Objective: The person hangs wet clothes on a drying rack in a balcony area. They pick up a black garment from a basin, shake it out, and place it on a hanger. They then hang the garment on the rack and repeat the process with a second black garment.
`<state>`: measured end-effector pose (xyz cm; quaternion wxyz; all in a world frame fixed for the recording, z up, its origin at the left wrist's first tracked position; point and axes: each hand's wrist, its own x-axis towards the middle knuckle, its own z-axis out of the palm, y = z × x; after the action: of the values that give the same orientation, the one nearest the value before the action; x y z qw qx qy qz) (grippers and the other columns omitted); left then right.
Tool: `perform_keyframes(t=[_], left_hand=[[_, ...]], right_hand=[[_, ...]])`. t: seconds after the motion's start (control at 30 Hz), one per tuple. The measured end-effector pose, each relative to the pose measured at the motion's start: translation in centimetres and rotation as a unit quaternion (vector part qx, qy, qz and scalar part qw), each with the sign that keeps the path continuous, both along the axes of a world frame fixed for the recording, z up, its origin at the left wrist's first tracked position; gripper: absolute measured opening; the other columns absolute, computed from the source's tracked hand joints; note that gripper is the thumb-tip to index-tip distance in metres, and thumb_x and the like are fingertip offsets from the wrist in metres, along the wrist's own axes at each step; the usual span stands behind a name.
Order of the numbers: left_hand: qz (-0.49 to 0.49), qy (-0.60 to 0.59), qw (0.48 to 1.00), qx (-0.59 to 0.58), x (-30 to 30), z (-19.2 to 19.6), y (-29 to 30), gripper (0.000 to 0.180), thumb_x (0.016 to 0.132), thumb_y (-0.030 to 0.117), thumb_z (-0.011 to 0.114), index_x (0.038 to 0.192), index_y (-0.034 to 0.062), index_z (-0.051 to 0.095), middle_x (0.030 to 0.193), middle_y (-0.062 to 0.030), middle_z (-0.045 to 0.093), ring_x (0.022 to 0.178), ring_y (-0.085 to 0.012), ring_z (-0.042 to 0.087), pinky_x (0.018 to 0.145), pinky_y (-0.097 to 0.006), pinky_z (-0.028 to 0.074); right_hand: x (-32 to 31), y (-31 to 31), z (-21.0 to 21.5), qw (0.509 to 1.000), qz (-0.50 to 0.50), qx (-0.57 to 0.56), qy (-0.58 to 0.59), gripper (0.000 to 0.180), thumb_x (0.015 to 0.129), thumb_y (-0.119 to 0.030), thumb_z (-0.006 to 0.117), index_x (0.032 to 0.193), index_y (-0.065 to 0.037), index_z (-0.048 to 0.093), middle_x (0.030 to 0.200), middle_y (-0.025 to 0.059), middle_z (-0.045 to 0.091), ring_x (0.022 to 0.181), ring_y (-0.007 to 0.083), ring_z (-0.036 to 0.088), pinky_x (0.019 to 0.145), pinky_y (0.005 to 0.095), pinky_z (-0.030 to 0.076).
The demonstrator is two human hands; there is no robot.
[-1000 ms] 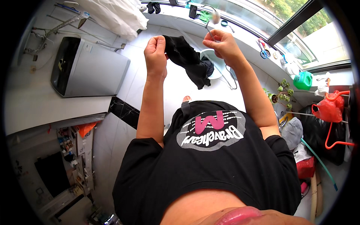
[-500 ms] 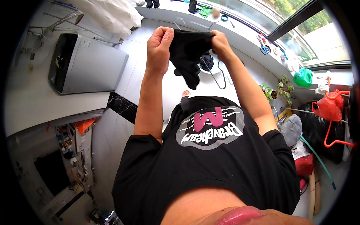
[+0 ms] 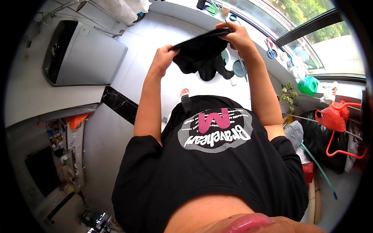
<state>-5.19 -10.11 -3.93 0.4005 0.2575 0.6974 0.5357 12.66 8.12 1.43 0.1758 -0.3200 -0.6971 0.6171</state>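
A black cloth garment (image 3: 200, 50) is stretched between my two raised hands, its loose folds drooping below. My left hand (image 3: 162, 59) pinches one upper corner of it, fingers closed. The opposite corner is gripped by my right hand (image 3: 239, 38), which sits a little higher. A thin grey hanger (image 3: 243, 64) hangs down beside my right wrist and seems held in that same hand; the garment and hand hide much of it. What kind of garment this is, I cannot tell. Beneath it on the floor, a round basin (image 3: 237, 69) shows in part.
A grey washing machine (image 3: 95, 54) stands at left. Along the window ledge at right lie blue-handled scissors (image 3: 271, 52) and a green jug (image 3: 309, 86). Red hangers (image 3: 345, 155), a red plastic bag (image 3: 333, 117) and a potted plant (image 3: 288, 95) are on the right.
The garment has been pulled wider and its upper edge now slants up to the right. My left hand has moved lower; my right hand has moved right and up. The hanger has shifted right.
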Motion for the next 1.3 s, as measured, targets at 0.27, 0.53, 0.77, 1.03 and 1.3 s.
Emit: perform_keyframes(t=[0.27, 0.53, 0.77, 1.03, 1.3], left_hand=[[0.021, -0.248, 0.949, 0.193, 4.3, 4.6, 3.8, 0.015, 0.083, 0.011, 0.049, 0.093, 0.0016, 0.052, 0.086, -0.0084, 0.059, 0.075, -0.0153, 0.057, 0.066, -0.026, 0.048], [-0.177, 0.342, 0.921, -0.049, 3.5, 4.1, 2.3, 0.041, 0.065, 0.025, 0.073, 0.088, 0.0006, 0.05, 0.075, -0.0137, 0.058, 0.069, -0.0257, 0.061, 0.065, -0.033, 0.05], [-0.083, 0.276, 0.949, -0.127, 0.8, 1.5, 2.7, 0.021, 0.08, 0.02, 0.056, 0.08, -0.0002, 0.061, 0.079, -0.015, 0.061, 0.074, -0.0265, 0.061, 0.066, -0.034, 0.047], [0.014, -0.208, 0.976, 0.058, 3.2, 4.6, 4.0, 0.018, 0.086, 0.015, 0.047, 0.092, 0.0032, 0.059, 0.083, -0.0066, 0.062, 0.073, -0.0174, 0.058, 0.059, -0.03, 0.048], [-0.057, -0.442, 0.875, 0.186, 2.8, 4.8, 4.7, 0.015, 0.075, 0.002, 0.054, 0.089, -0.0021, 0.057, 0.081, -0.0111, 0.061, 0.073, -0.0197, 0.06, 0.067, -0.03, 0.052]], right_hand=[[0.5, -1.0, -2.2, 0.88, -0.048, 0.363, -0.304, 0.03, 0.072, -0.02, 0.061, 0.101, -0.012, 0.06, 0.093, 0.0139, 0.064, 0.091, 0.0326, 0.06, 0.078, 0.0404, 0.048], [3.2, 2.4, -2.7, 0.917, -0.202, 0.279, -0.202, 0.016, 0.065, -0.009, 0.051, 0.074, -0.004, 0.063, 0.068, 0.0163, 0.064, 0.066, 0.0307, 0.064, 0.066, 0.0374, 0.049], [1.9, 1.6, -3.1, 0.973, -0.219, 0.064, -0.043, 0.009, 0.067, 0.004, 0.058, 0.076, 0.001, 0.059, 0.068, 0.0112, 0.062, 0.053, 0.0185, 0.061, 0.043, 0.0237, 0.047], [5.9, 1.2, -1.8, 0.983, -0.032, -0.163, 0.074, 0.031, 0.077, -0.014, 0.068, 0.096, -0.006, 0.044, 0.122, 0.0184, 0.041, 0.073, 0.0183, 0.066, 0.034, 0.0128, 0.028], [7.4, 0.9, 0.5, 0.987, -0.001, -0.139, 0.084, 0.049, 0.075, -0.018, 0.071, 0.113, 0.002, 0.048, 0.061, 0.0081, 0.059, 0.04, 0.006, 0.051, 0.032, 0.014, 0.029]])
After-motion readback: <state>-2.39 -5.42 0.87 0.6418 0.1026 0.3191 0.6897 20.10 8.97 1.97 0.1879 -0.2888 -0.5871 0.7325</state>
